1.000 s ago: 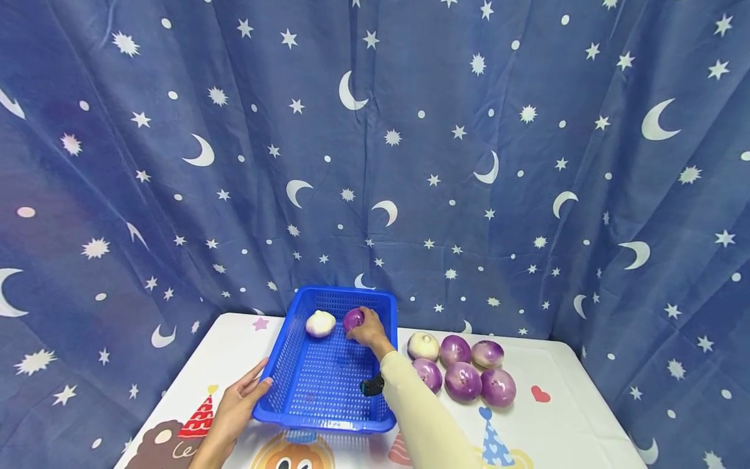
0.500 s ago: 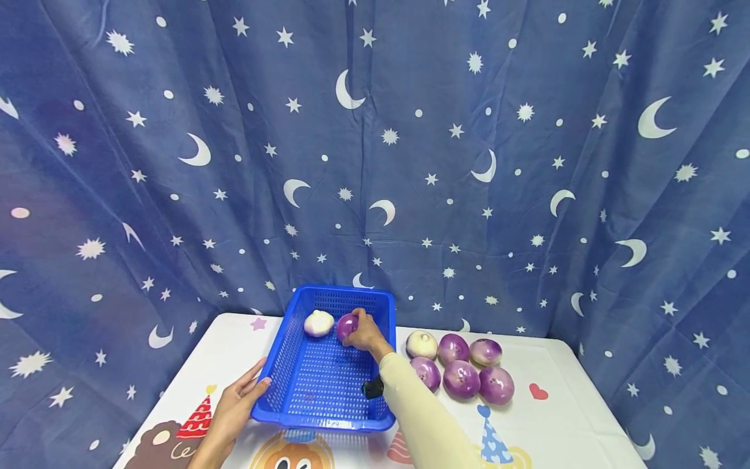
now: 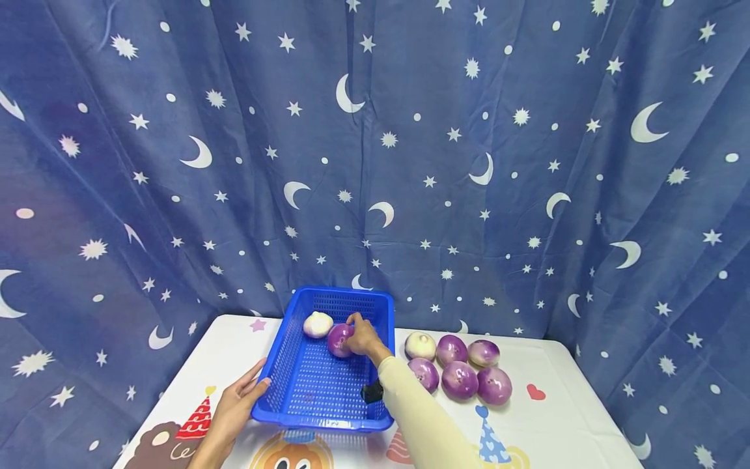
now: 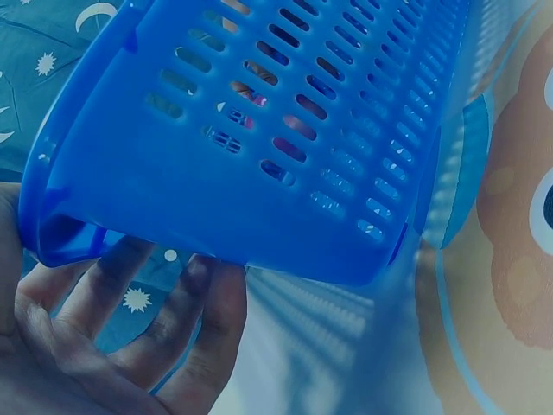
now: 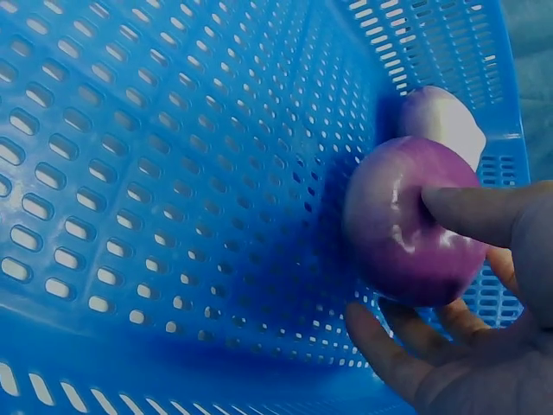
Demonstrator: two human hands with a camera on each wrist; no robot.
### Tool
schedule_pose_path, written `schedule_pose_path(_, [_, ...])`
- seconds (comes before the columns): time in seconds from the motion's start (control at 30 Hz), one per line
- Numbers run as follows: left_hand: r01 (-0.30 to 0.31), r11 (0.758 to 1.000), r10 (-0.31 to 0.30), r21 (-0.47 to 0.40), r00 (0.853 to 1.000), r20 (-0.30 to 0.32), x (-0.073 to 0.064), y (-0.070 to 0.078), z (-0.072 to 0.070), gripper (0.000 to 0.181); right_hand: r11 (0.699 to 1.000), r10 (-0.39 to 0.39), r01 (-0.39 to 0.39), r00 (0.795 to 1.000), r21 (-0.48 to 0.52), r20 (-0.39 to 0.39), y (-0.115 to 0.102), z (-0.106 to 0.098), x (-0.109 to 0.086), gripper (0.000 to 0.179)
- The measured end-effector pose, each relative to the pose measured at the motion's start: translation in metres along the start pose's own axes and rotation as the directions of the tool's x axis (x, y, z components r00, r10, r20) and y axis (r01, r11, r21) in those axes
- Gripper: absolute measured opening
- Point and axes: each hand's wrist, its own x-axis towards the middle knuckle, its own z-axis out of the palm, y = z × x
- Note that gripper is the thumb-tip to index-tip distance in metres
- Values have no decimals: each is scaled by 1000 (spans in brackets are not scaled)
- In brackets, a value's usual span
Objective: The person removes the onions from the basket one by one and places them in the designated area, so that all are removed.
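Observation:
A blue plastic basket with slotted walls stands on the table. My left hand holds its left rim, the thumb at the rim and the fingers under it against the outer wall, as the left wrist view shows. Inside the basket, my right hand holds a purple onion, thumb on its top and fingers around its lower side in the right wrist view. A whitish onion lies behind it, near the basket's far left corner; the right wrist view shows this pale onion partly hidden by the purple one.
Several more onions sit in two rows on the table to the basket's right, mostly purple, one pale. The white tablecloth has printed cartoon figures. A blue curtain with moons and stars hangs behind the table.
My right hand has brought the purple onion left and toward me inside the basket, beside the pale one. The left hand stays at the rim.

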Motion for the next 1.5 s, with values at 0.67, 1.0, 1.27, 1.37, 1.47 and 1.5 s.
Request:
schedule_pose_path(0.67, [-37, 999, 37, 11, 999, -5, 1, 0, -1, 60, 996, -82, 82, 997, 38, -2, -12, -8, -8, 54])
schedule_pose_path(1.0, [1, 998, -1, 58, 1000, -2, 1, 0, -1, 62, 983, -150, 149, 989, 104, 6, -22, -19, -27, 54])
schedule_pose_path(1.27, [-12, 997, 12, 75, 1000, 1, 0, 0, -2, 61, 971, -207, 209, 978, 119, -29, -28, -29, -42, 54])
schedule_pose_path(1.37, [-13, 997, 13, 75, 1000, 2, 0, 0, -2, 61, 968, -218, 221, 975, 120, -35, -28, -30, -46, 54])
schedule_pose_path(1.47, [-15, 997, 14, 74, 1000, 4, 0, 0, -2, 62, 964, -223, 227, 974, 141, -39, -28, -31, -51, 55])
schedule_pose_path(1.5, [-14, 997, 14, 75, 1000, 4, 0, -1, -2, 62, 962, -226, 230, 973, 150, -43, -29, -32, -53, 55])
